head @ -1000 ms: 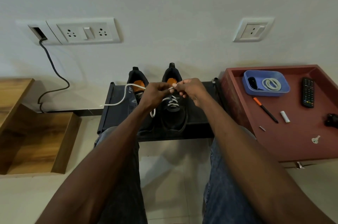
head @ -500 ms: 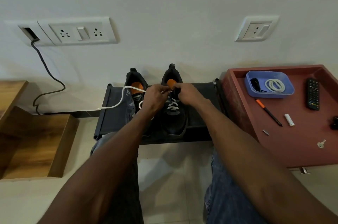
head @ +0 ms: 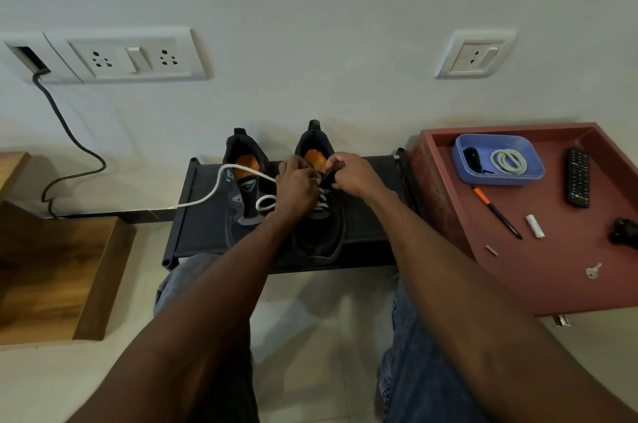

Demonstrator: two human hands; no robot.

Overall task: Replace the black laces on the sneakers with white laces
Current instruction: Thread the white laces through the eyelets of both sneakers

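Two black sneakers with orange insoles stand side by side on a low black rack (head: 366, 222). The left sneaker (head: 241, 194) has no lace in it. The right sneaker (head: 321, 232) carries white lacing across its lower eyelets. My left hand (head: 297, 186) is closed on the white lace (head: 221, 186), whose loose end arcs left over the left sneaker and off the rack edge. My right hand (head: 352, 175) pinches the top of the right sneaker's tongue area; its fingertips hide what they hold. A coiled white lace (head: 509, 161) and a black lace (head: 471, 156) lie in a blue tray (head: 500, 179).
A red-brown tray table (head: 559, 270) at right holds the blue tray, a remote (head: 578, 177), an orange-black pen (head: 497, 212), a small white cylinder (head: 535, 225), a key (head: 593, 271) and a black object (head: 625, 232). Wooden steps (head: 55, 270) stand at left. A black cable (head: 69, 146) hangs from the wall sockets.
Both hands have dropped closer to the top eyelets of the right sneaker, and the lace loop by my left hand has slackened onto the left sneaker. The view shifted slightly.
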